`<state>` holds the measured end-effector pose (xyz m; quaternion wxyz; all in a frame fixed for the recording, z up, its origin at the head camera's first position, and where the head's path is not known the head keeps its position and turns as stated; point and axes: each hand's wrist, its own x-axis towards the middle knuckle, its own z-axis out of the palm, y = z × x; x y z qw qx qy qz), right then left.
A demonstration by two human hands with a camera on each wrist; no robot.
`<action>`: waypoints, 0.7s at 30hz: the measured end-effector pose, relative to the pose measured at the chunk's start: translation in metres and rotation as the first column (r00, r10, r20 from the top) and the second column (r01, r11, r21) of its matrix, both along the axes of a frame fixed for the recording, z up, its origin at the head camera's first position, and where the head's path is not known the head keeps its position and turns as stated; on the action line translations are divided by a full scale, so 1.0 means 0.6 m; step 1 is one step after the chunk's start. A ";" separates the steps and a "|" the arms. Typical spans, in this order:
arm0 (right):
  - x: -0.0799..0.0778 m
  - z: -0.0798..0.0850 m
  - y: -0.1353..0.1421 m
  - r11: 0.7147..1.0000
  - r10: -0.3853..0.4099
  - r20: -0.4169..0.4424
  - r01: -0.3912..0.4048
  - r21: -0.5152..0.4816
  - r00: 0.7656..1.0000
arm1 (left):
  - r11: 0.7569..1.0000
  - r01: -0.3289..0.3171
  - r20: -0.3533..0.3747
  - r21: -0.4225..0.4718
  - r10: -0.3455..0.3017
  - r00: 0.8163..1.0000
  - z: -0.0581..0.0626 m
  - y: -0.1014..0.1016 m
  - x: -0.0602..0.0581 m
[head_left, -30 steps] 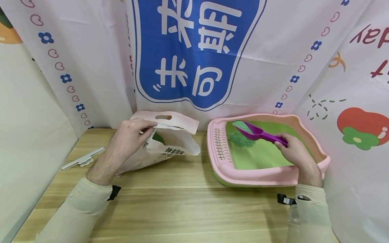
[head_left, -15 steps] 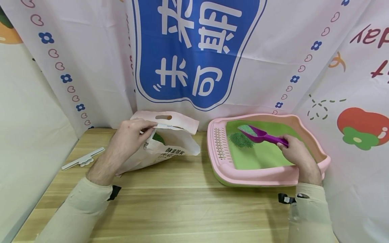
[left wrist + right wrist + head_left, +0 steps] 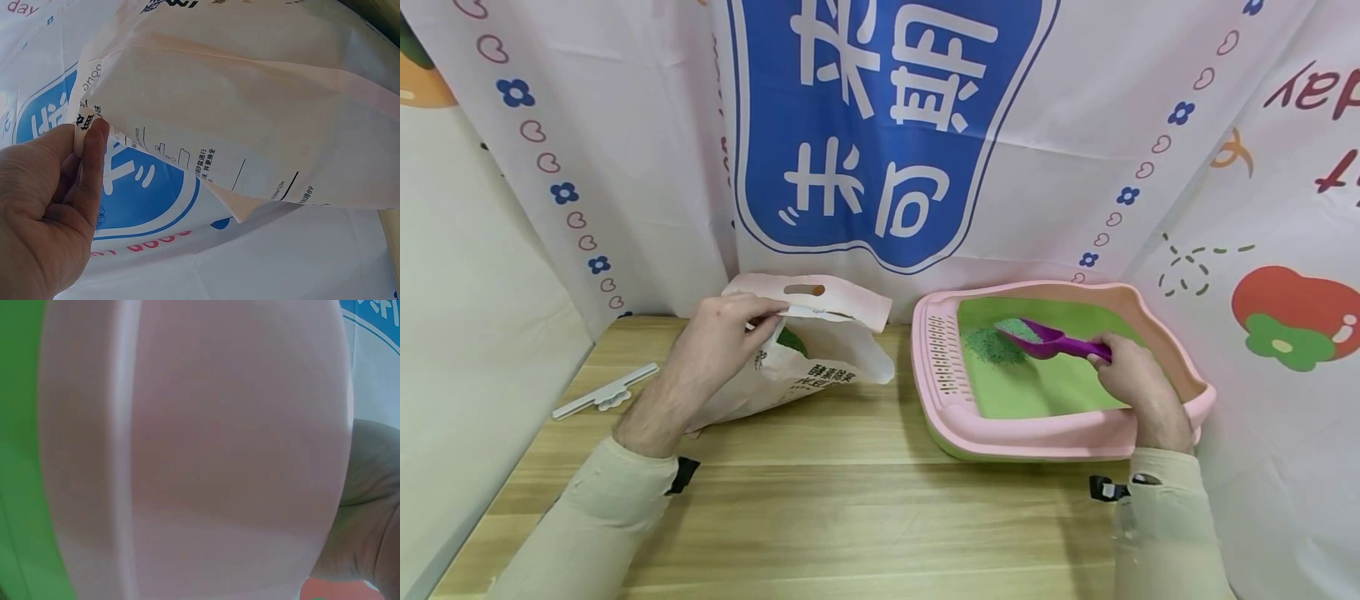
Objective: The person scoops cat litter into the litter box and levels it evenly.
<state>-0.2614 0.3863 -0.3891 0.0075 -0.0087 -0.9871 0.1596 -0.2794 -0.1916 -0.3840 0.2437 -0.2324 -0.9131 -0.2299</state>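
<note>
Purple scoop point(image 3: 1051, 342) | part-covered by right grip point(image 3: 1133, 375) | bag point(image 3: 790, 379) interior mostly hidden

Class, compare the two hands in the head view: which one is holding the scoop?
The right hand, which grips the purple scoop at the pink-rimmed tray; the left hand instead pinches the edge of the pale bag.

Wood-grain table point(image 3: 865, 525). Behind table: white sheet point(image 3: 662, 192), blue emblem point(image 3: 883, 133). Table's left: pale wall point(image 3: 467, 292). Table's right: fruit-print sheet point(image 3: 1262, 467).
</note>
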 end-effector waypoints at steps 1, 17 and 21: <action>-0.001 0.000 0.001 1.000 -0.005 0.005 0.005 0.003 1.000 | 1.000 0.000 0.001 0.002 0.000 1.000 0.000 0.000 0.000; -0.006 0.004 0.012 0.998 -0.040 0.031 0.039 0.040 0.999 | 1.000 0.010 -0.009 0.001 -0.010 1.000 -0.001 -0.001 -0.002; -0.006 0.005 0.011 0.998 -0.049 0.025 0.048 0.048 0.998 | 1.000 0.011 -0.011 0.003 -0.011 1.000 -0.001 -0.001 -0.002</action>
